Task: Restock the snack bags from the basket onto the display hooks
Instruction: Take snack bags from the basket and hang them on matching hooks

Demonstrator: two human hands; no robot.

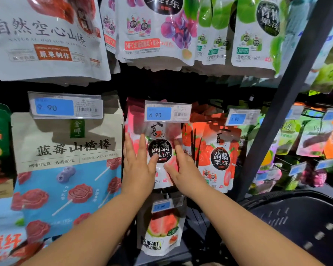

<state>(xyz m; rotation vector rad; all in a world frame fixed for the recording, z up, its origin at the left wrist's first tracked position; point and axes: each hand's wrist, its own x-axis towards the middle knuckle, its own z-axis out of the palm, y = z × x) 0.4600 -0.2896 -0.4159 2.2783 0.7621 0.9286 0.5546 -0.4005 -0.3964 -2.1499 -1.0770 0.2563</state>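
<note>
The left hand and the right hand lie flat with straight, spread fingers on the front jelly bag at the centre of the view. The left covers its 9 o'clock edge and the right its 3 o'clock edge; neither hand grips it. The dark basket sits nearest the person at 4 o'clock, and no bags show in the part that is visible.

The bag hangs beneath a price tag that hides the hook, so it cannot be told whether the bag is fully seated. If it is only partly on, taking the hands away would likely let it slip down towards the guava bag at 6 o'clock. Pressing too hard could crease the pouch or knock the tag askew. The right hand is just beside the strawberry bags at 3 o'clock, so a sideways slide could twist them on their hook.

The front bag's black roundel reads 蒟蒻果冻, as does the strawberry one; the tag above reads 4.90. The guava bag says "RED HEART GUAVA DRIED"; its own tag is too blurred to read. At 9 o'clock the blueberry bag reads 蓝莓山楂棒, with a green 金晔 badge, under a second tag marked 9.90. Farther up, the hawthorn bag at 11 o'clock reads 自然空心山楂 and 原果制作. The grape bag at 12 o'clock shows 果冻 and "NFC". The green bag at 1 o'clock also ends in 果冻.
</note>
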